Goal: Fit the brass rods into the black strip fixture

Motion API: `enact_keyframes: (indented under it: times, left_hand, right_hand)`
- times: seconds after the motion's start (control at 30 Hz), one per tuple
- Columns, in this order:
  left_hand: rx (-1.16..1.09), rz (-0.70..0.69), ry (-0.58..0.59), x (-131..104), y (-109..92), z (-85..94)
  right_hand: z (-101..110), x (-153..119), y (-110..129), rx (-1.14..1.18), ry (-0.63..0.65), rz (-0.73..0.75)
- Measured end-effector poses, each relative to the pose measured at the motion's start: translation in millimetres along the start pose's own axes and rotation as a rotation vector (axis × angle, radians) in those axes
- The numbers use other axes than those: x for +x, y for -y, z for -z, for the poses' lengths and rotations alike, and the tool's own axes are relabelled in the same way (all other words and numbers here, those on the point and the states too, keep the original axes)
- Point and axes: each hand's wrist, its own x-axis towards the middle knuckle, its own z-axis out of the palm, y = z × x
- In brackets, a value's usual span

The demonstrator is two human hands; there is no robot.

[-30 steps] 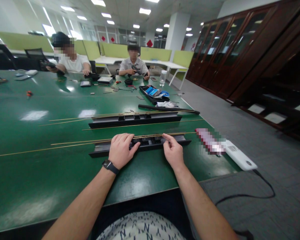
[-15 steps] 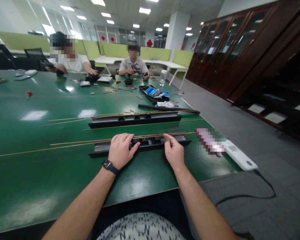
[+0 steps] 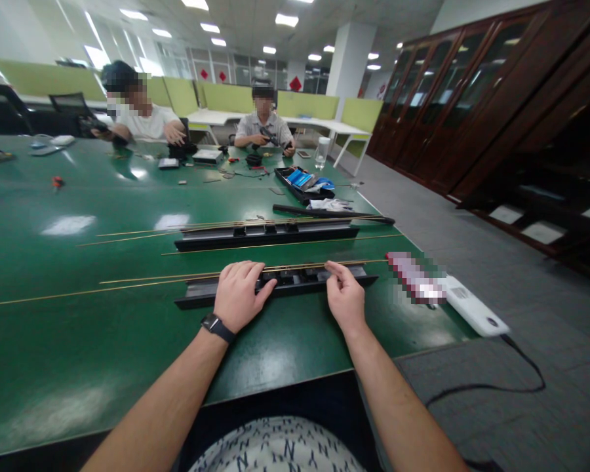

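Note:
Before me lies a black channel-shaped rail [image 3: 295,288], its long side facing me and dark blocks inside. Thin gold-coloured rods [image 3: 162,280] run lengthwise along it and stick out past its left end. Near the left end, my left hand [image 3: 236,298] is closed over the rail, fingers across the far edge and thumb toward the middle; its fingertips are partly hidden. My right hand [image 3: 345,298] is closed near the right end, forefinger and thumb at the rods, other fingers curled. A second such rail [image 3: 270,237], also with rods, lies behind.
A single rod [image 3: 285,246] lies between the rails. A pink-red, blurred object [image 3: 413,278] and a white power strip [image 3: 474,307] sit at right. Beyond are a black tube [image 3: 334,214], white gloves [image 3: 329,204] and a black tray [image 3: 295,187] of parts. Two people sit across the table.
My right hand has shifted slightly right along the rods. My left hand keeps its place on the rail. The co-worker at far left has raised a hand a little.

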Motion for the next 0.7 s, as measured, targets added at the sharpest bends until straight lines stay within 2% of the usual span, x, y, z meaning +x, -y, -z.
enact_keyframes:
  times: [0.27,0.7]
  left_hand:
    - [-0.015,0.003,-0.007,0.0,0.0,-0.2]
    - [-0.008,0.003,-0.003,-0.2,-0.2,-0.2]
  right_hand:
    - [0.6,-2.7,4.8,-0.035,0.091,0.014]
    - [2.3,0.3,3.8,-0.050,0.000,-0.018]
